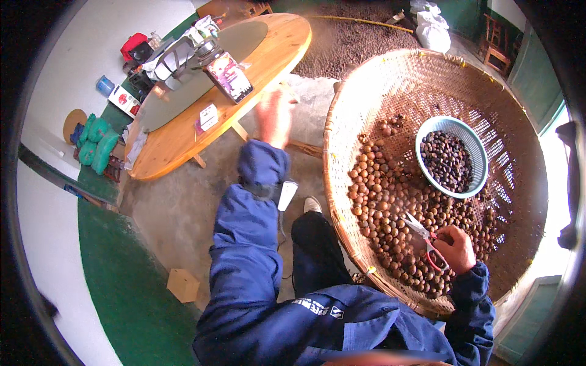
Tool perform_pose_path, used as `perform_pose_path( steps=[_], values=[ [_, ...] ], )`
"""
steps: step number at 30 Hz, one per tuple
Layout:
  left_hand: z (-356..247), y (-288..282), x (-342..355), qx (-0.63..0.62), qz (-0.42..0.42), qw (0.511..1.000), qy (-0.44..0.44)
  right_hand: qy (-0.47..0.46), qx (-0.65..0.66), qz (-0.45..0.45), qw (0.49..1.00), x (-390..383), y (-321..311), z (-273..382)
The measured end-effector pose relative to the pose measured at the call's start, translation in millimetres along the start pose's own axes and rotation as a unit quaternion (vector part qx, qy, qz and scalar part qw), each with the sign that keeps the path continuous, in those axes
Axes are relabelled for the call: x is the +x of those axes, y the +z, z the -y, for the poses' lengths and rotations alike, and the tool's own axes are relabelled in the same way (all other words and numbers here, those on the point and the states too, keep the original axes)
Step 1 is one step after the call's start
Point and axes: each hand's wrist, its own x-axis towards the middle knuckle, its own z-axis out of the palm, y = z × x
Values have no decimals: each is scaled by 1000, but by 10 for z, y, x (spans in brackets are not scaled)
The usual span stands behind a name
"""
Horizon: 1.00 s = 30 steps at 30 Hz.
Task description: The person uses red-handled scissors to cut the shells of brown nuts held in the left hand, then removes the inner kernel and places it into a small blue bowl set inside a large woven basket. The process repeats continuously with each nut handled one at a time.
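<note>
My right hand point(456, 249) is closed on the red handles of a pair of scissors point(420, 229), its blades pointing up and left over a large round woven basket point(334, 140). Many round brown nuts or fruits point(381, 205) lie loose beneath the scissors. Within the same basket stands a light-blue plastic colander point(428, 175) holding smaller, darker pieces point(447, 160). My left arm reaches forward, away from the basket. Smeared by motion, my left hand point(274, 116) is beside the wooden table's edge, close to a phone point(229, 76) with a lit screen; its fingers are unclear.
An oval wooden table point(183, 137) with a small white box point(208, 116) and other items stands at the left. Dark pieces point(354, 43) cover the far floor beside a white sack point(433, 30). Green bags point(97, 143) sit by the wall; a cardboard box point(182, 285) rests on the floor.
</note>
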Motion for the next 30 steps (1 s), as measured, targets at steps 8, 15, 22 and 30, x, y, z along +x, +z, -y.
perform_pose_path(
  steps=[8, 15, 22, 30],
  values=[
    [-431, 1998, -1891, 95, 554, 770, -302, -13, 88, -65, 994, -55, -118, -57],
    [43, 2314, -2343, 184, 714, 676, -21, -75, 32, -69, 994, -65, -162, 15],
    [297, 2200, -2309, 82, 656, 650, -374, -131, 24, -50, 990, -27, -138, -53],
    [323, 2142, -2094, -34, 304, 877, -370, 23, -262, 78, 962, 78, -188, -436]
  ],
)
